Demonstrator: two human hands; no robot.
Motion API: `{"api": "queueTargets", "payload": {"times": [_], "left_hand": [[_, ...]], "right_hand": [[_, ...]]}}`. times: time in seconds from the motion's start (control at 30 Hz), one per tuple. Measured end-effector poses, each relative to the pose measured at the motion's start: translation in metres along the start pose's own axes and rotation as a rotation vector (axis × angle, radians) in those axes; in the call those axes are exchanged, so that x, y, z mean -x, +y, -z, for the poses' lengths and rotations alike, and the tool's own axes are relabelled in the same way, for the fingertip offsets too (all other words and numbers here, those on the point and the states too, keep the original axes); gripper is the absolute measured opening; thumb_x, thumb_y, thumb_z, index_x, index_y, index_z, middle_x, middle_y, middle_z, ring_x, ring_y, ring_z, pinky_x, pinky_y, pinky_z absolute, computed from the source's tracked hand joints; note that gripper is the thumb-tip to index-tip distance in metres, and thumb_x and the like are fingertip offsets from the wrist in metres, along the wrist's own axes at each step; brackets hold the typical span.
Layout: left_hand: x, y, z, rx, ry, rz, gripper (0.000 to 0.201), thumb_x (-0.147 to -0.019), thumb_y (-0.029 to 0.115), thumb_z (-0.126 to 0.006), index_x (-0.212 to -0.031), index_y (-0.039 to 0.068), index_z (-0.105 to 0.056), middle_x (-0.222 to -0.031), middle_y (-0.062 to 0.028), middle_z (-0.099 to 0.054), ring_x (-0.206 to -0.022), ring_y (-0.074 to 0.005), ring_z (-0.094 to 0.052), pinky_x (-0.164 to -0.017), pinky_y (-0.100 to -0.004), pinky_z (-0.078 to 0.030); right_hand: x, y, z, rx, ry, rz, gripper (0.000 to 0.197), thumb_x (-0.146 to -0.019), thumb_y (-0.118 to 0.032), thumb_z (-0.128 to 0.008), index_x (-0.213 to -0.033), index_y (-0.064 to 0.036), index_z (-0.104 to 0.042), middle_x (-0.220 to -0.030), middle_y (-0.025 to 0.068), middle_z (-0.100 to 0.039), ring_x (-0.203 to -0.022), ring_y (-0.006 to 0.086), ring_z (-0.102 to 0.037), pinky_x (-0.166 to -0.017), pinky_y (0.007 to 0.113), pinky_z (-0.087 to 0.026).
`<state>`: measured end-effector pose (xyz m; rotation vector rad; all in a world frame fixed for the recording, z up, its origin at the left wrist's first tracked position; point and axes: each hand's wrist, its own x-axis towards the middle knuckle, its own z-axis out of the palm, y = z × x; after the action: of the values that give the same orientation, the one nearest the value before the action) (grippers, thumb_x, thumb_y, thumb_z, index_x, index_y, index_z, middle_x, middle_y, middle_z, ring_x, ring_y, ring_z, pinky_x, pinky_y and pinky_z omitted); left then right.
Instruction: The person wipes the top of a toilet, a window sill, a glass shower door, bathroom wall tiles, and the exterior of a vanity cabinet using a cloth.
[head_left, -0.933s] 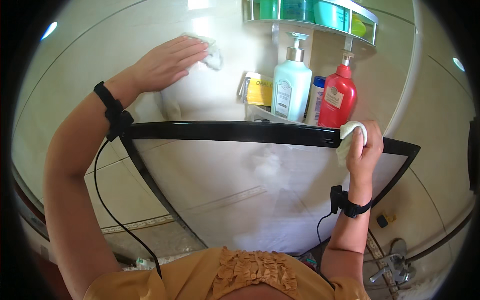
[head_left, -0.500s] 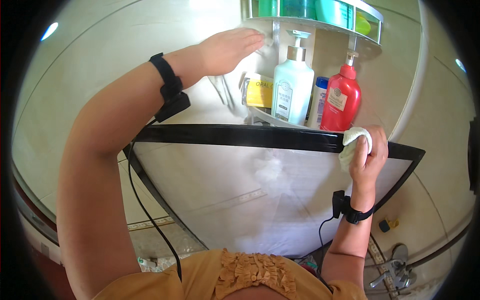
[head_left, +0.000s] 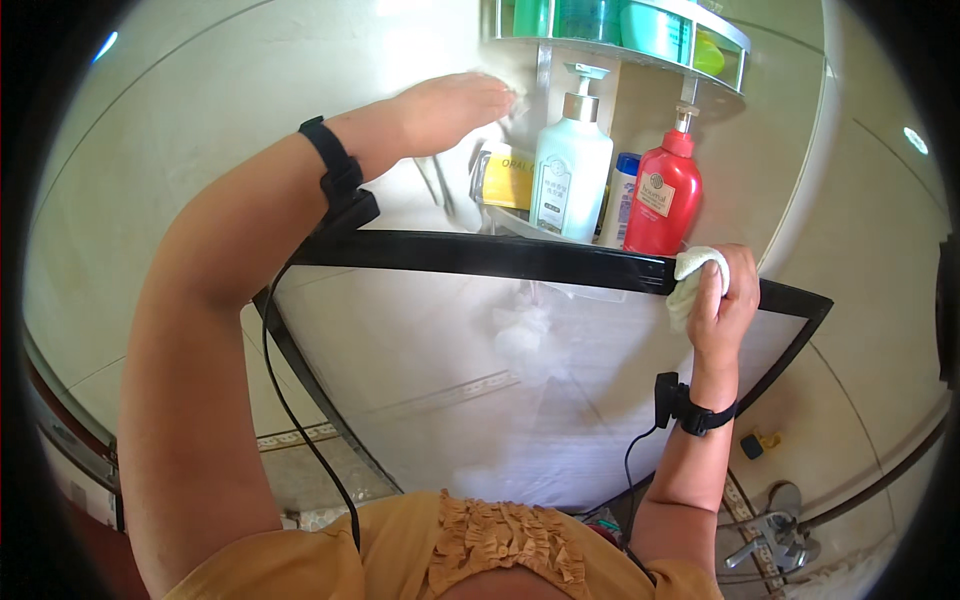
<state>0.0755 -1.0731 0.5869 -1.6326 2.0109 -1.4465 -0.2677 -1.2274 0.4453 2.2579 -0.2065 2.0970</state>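
Note:
My right hand (head_left: 733, 290) grips a crumpled white cloth (head_left: 702, 268) against the black top rail (head_left: 480, 254) of a glass panel (head_left: 430, 390). My left arm reaches over the rail's left part. On its far side, my left hand (head_left: 445, 112) is held near the pale wall, fingers straight and close together. Something pale shows at those fingertips, too blurred to make out. Just right of this hand are a pale-green pump bottle (head_left: 572, 180), a yellow packet (head_left: 508, 178), a white bottle with a blue cap (head_left: 620, 200) and a red pump bottle (head_left: 664, 195).
An upper corner shelf (head_left: 620, 48) holds green containers. The bottles stand on a lower shelf (head_left: 520, 222) behind the rail. A white puff (head_left: 523, 330) shows through the glass. A metal tap (head_left: 785, 535) is at the lower right. Black cables run from both wrist straps.
My left hand has shifted slightly left and down by the wall. The shelves, bottles and rail sit a little further left and up in view. My right hand still grips the cloth.

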Motion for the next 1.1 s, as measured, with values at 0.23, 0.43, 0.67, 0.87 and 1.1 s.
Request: {"api": "queueTargets", "payload": {"times": [0.23, 0.43, 0.67, 0.87, 1.1], "left_hand": [[0.043, -0.012, 0.020, 0.276, -0.060, 0.032, 0.031, -0.096, 0.007, -0.048, -0.123, 0.001, -0.062, -0.131, -0.0116, -0.060, -0.126, -0.0280, -0.050, -0.111, -0.0366, -0.038], [0.069, -0.041, 0.071, 0.330, 0.013, 0.222, 0.033, -0.099, 0.013, -0.043, -0.124, 0.004, -0.062, -0.133, -0.0117, -0.059, -0.128, -0.0280, -0.049, -0.114, -0.0379, -0.032], [0.049, -0.098, 0.069, -0.264, 0.401, 0.279, 0.038, -0.093, 0.005, -0.043, -0.130, 0.004, -0.055, -0.137, -0.0122, -0.053, -0.130, -0.0290, -0.046, -0.110, -0.0393, -0.037], [-0.010, -0.125, 0.068, -0.389, 0.478, 0.350, 0.044, -0.090, 0.002, -0.044, -0.133, 0.005, -0.051, -0.140, -0.0103, -0.050, -0.132, -0.0281, -0.044, -0.110, -0.0389, -0.036], [-0.072, -0.117, 0.078, 0.146, 0.472, 0.485, 0.035, -0.093, 0.014, -0.044, -0.122, 0.001, -0.058, -0.131, -0.0212, -0.056, -0.124, -0.0370, -0.050, -0.108, -0.0459, -0.036]], "right_hand": [[0.000, 0.003, 0.000, 0.057, -0.033, -0.002, 0.013, -0.085, -0.014, -0.058, -0.083, -0.0011, -0.061, -0.080, 0.0171, -0.057, -0.075, 0.0382, -0.055, -0.068, 0.043, -0.044], [0.003, -0.006, 0.004, 0.073, -0.010, 0.008, 0.013, -0.084, -0.014, -0.057, -0.081, -0.0014, -0.060, -0.079, 0.0172, -0.057, -0.075, 0.0380, -0.056, -0.068, 0.044, -0.043], [0.003, -0.005, 0.000, 0.051, -0.002, 0.012, 0.011, -0.082, -0.012, -0.057, -0.080, -0.0021, -0.061, -0.080, 0.0161, -0.059, -0.075, 0.0364, -0.057, -0.070, 0.044, -0.045], [0.005, -0.004, 0.003, 0.047, 0.011, 0.014, 0.012, -0.082, -0.013, -0.057, -0.081, -0.0020, -0.061, -0.080, 0.0167, -0.059, -0.076, 0.0369, -0.057, -0.069, 0.044, -0.045], [0.009, 0.006, -0.003, 0.047, 0.041, 0.026, 0.014, -0.081, -0.015, -0.056, -0.081, -0.0006, -0.059, -0.078, 0.0175, -0.055, -0.073, 0.0377, -0.054, -0.065, 0.043, -0.043]]}}
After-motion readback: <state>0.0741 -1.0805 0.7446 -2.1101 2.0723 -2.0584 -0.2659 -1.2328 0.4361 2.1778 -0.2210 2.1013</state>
